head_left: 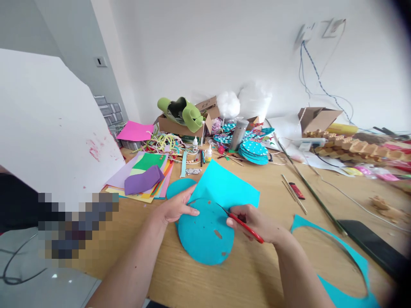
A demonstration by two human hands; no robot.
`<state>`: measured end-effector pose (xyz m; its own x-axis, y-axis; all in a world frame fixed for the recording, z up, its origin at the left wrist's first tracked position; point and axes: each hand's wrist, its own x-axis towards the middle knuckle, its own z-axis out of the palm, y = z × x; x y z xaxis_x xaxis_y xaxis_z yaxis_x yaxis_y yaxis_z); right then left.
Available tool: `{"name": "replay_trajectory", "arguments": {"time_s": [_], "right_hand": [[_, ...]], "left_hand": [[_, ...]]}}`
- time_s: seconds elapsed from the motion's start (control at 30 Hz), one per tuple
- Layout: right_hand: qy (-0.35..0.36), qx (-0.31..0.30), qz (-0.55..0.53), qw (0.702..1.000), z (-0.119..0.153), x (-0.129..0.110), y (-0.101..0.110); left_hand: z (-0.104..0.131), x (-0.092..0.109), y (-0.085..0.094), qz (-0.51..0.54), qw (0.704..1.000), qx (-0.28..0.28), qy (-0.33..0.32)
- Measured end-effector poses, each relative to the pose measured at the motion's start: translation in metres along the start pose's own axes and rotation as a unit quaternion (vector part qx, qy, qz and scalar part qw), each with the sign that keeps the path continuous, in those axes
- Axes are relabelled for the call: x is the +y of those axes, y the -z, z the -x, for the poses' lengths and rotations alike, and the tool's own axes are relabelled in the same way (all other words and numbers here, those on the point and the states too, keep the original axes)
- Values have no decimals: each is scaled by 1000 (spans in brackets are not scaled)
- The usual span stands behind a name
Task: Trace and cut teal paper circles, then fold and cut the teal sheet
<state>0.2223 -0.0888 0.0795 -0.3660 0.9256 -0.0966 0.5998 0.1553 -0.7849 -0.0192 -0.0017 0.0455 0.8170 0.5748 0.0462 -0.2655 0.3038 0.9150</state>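
My left hand [180,206] pinches a bright blue craft sheet [226,184] together with a round blue disc [204,241], its thumb lying on the disc. The disc has several brownish patches on its face and overlaps the sheet's near part. My right hand [255,222] is closed around red-handled scissors [248,229]. Their blades point left at the disc's upper right edge, against the sheet; whether they are parted is hard to see. Another blue round piece [176,188] lies on the table behind my left hand, partly hidden.
A blue offcut [359,261] with a round hole lies at right, near a long green stick [308,188] and a red cutter [296,191]. Coloured sheets [144,182] are at left. Behind stand glue bottles [208,153], a steel flask [238,134] and stacked blue discs [253,152].
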Motion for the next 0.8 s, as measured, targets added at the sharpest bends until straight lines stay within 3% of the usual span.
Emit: {"name": "replay_trajectory", "arguments": {"time_s": [0.43, 0.8], "right_hand": [[-10, 4, 79, 997, -5, 10, 0], [0, -21, 56, 998, -8, 13, -3]], "left_hand": [[0, 0, 3, -22, 1000, 3, 17], [1, -3, 4, -71, 997, 0, 13]]}}
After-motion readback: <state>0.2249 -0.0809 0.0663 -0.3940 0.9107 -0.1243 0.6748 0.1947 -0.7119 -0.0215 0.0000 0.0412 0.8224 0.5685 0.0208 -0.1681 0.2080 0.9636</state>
